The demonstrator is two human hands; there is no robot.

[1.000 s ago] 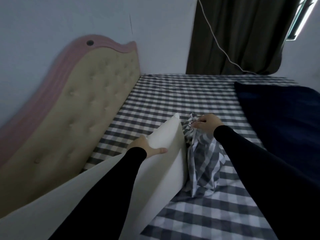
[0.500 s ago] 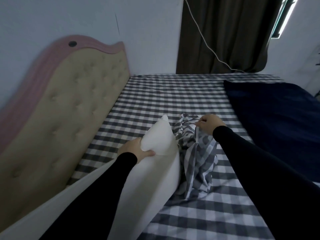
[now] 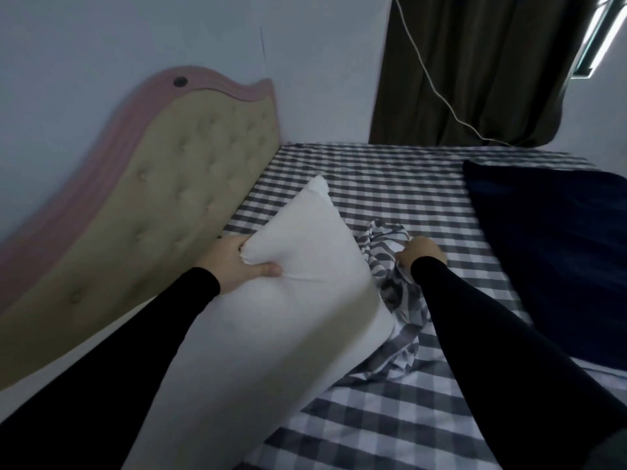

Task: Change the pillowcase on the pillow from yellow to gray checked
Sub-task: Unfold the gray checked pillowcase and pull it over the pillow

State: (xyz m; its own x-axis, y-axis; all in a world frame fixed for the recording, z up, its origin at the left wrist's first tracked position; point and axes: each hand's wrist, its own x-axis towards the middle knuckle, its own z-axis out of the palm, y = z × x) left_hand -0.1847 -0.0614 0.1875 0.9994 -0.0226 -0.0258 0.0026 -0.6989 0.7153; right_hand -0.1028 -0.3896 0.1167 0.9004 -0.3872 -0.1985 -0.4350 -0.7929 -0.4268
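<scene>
Our left hand [image 3: 237, 262] grips the bare white pillow [image 3: 298, 300] near its far end; our right hand [image 3: 422, 254] pinches the crumpled gray checked pillowcase [image 3: 393, 293] beside it.

The bare pillow [image 3: 305, 266] is plain white. The crumpled pillowcase [image 3: 400, 300] and the bed sheet [image 3: 390, 184] share a gray-and-white check. The blanket [image 3: 549, 239] is dark navy, the tufted headboard [image 3: 163, 205] beige with pink trim, the curtain [image 3: 492, 62] dark brown, both sleeves [image 3: 492, 351] black.

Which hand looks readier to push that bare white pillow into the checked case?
Left, probably. The left hand already grips the white pillow near its far end, beside the gray checked pillowcase. The right hand is busy holding the bunched case, so it would better keep that in place.
</scene>
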